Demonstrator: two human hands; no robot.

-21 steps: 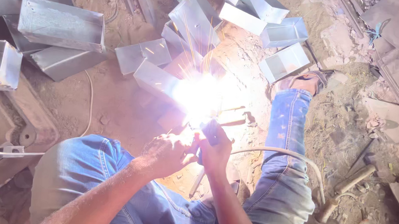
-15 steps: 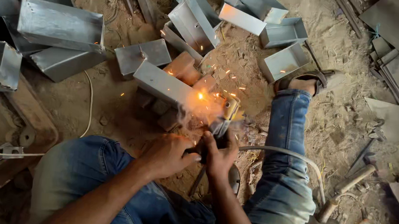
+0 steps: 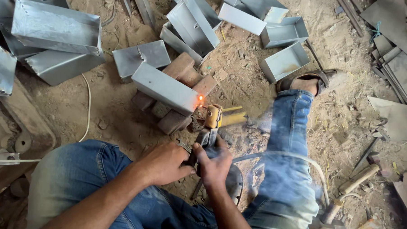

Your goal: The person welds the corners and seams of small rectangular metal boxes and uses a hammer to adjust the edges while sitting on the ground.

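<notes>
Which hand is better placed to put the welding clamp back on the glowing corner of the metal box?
Right, likely. The right hand grips the welding clamp handle directly behind the glowing spot on the metal box. The left hand only steadies the handle from the side, further from the corner.

The grey rectangular sheet-metal box (image 3: pixel 166 88) looks smooth and dull. It rests on rough reddish bricks (image 3: pixel 187 71). The sandy earth floor (image 3: pixel 113 107) is gritty and matt.

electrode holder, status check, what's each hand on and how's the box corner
Both hands, left hand and right hand, gripping electrode holder. Metal box on bricks, corner glowing orange. Smoke over right leg.
</notes>
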